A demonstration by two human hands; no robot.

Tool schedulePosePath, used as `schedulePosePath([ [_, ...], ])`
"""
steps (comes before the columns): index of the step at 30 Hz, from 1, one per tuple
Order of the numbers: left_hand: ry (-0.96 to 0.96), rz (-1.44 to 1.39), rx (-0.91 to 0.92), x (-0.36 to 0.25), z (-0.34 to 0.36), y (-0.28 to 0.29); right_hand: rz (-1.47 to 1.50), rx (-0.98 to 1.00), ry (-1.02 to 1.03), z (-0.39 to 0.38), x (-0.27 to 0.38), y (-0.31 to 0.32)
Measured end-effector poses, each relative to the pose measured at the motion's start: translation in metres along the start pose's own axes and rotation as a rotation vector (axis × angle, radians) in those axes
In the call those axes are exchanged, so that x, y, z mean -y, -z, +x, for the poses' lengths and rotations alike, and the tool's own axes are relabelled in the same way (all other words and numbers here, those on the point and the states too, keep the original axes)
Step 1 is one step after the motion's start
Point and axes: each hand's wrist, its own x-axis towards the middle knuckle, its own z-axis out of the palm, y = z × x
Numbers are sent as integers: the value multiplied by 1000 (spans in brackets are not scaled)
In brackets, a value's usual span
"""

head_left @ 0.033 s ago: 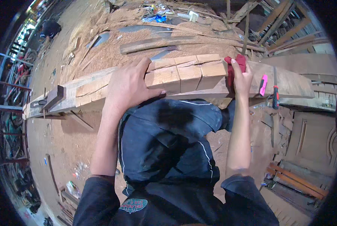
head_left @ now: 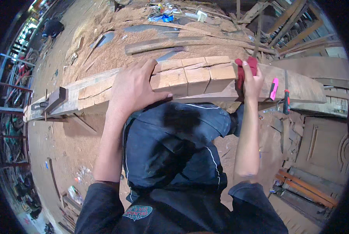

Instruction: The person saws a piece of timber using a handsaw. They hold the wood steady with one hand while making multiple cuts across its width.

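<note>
Wood block (head_left: 198, 80) on plank (head_left: 303, 86), cracked, probably heavy, stiff; hold by both sides | left hand (head_left: 131, 86) spread across it | right hand (head_left: 253, 84) pinching red cloth (head_left: 252, 64), likely soft, light

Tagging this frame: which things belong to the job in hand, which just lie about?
In the job, going by the hands:
cracked wood, under the left hand
red cloth, in the right hand
beam, supporting the wood

Apparently just lying about:
pink marker, untouched
screwdriver, untouched; possibly a job tool
loose boards
blue plastic
</note>
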Motion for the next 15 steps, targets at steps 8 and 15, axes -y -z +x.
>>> schedulePosePath([
  [8,37,-42,-13,-6,1,1,139,-3,27,-4,-7,0],
  [15,10,-40,-40,-5,2,-1,115,-9,50,1,-16,5],
])
